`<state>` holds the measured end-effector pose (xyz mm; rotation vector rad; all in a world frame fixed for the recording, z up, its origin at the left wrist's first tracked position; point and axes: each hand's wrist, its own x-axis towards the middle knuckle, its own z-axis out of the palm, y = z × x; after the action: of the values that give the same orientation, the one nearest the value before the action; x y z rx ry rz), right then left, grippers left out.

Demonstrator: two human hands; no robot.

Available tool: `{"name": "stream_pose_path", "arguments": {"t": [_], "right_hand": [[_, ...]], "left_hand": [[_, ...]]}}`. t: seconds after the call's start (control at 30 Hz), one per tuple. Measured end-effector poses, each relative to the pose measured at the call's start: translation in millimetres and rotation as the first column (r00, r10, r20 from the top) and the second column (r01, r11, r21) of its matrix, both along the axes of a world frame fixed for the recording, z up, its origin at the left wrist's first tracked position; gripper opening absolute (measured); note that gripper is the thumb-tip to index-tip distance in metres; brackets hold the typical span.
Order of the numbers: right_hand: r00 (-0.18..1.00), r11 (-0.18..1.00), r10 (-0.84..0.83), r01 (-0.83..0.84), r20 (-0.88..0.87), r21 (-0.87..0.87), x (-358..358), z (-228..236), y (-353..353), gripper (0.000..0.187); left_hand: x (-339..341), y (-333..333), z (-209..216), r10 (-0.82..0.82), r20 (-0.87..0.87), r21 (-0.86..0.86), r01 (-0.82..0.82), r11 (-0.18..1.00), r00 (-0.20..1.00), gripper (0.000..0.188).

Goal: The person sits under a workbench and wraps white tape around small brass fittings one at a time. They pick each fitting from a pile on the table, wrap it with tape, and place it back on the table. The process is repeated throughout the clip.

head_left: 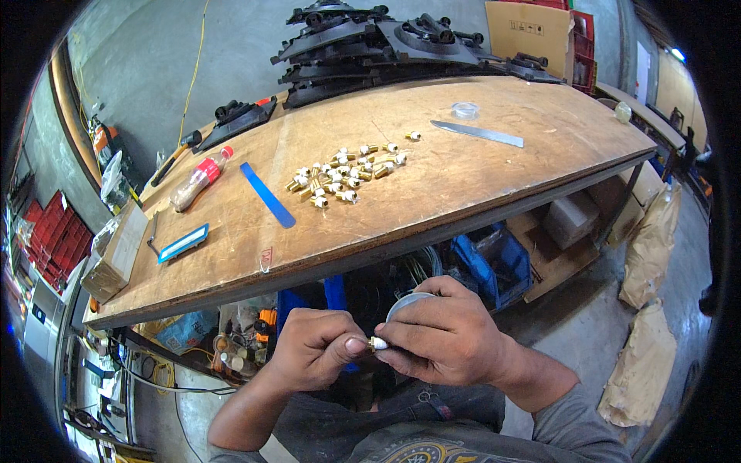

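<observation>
The left hand (320, 351) is curled nearly closed, its thumb and bent forefinger pinching the brass end of a small fitting (377, 343). The right hand (446, 332) is partly closed: its fingertips meet at the fitting's white end, while a pale round roll (407, 305) sits against its curled fingers, which cover the roll's lower part. The fitting is thus between the two hands, in front of the near edge of the desk (432, 208) and above the person's lap.

The fitting is short, shiny and yellowish, with a white wrap or coating at one end; the fingers hide much of its shape. Similar brass pieces with white ends lie in a loose heap (340, 179) on the desk, whose top is worn, scuffed brown wood.

Left of the heap lies a flat blue strip (266, 196) with rounded ends, then a clear plastic bottle (199, 182) with a red cap and label. A thin metal blade (480, 134) and a clear round container (465, 110) lie to the heap's right. Black, angular parts (378, 50) are stacked along the far edge, blocking some of the grey wall. A blue bin (494, 262) stands underneath.
</observation>
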<state>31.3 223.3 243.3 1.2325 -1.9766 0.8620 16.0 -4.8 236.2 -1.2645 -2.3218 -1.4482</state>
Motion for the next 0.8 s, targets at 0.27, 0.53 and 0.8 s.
{"name": "stream_pose_path", "arguments": {"t": [0.27, 0.53, 0.8], "right_hand": [[0.999, 1.000, 0.022, -0.022, 0.049, -0.007, -2.9, -6.2, 0.2, 0.021], [0.972, 0.994, 0.110, -0.106, 0.207, -0.030, -5.5, -14.2, 3.3, 0.014], [0.961, 0.990, 0.136, -0.125, 0.242, -0.060, -6.0, -15.3, 4.9, 0.011]], "left_hand": [[-0.6, 0.2, -0.2, 0.000, -0.080, -0.016, -0.001, 1.000, 0.997, 0.020], [3.0, 3.2, 6.2, 0.037, -0.211, -0.027, -0.044, 0.999, 0.977, 0.022], [-0.4, 3.1, 3.0, 0.090, -0.316, 0.033, -0.084, 0.996, 0.944, 0.028]]}}
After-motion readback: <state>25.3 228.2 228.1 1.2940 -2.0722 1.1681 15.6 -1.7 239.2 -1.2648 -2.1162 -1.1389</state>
